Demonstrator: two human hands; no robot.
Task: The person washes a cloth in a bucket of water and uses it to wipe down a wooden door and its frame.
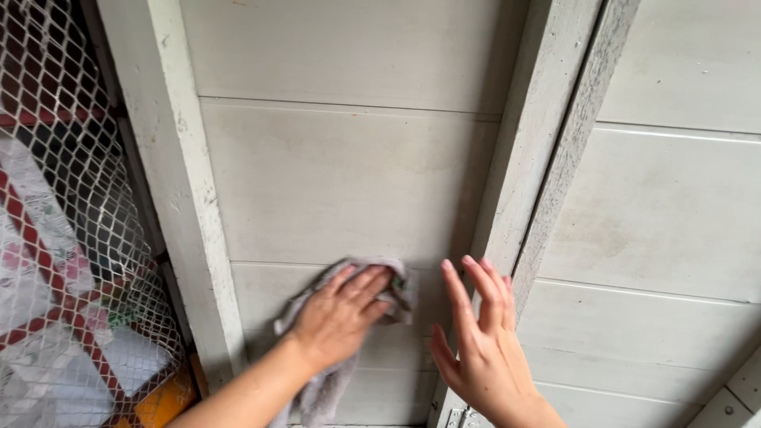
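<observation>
My left hand (341,315) presses a grey cloth (325,384) flat against a white-painted plank door panel (341,182), fingers spread over the cloth's upper part. The cloth's lower end hangs down below the wrist. My right hand (479,349) rests open beside it, fingers upright and together, touching the grey-white vertical frame post (539,158) at the panel's right edge.
A second white post (170,158) with flaking paint borders the panel on the left. Left of it is a white diamond wire mesh (63,198) with red bars behind. More white planks (666,222) lie to the right. A small metal hinge (460,418) shows at the bottom.
</observation>
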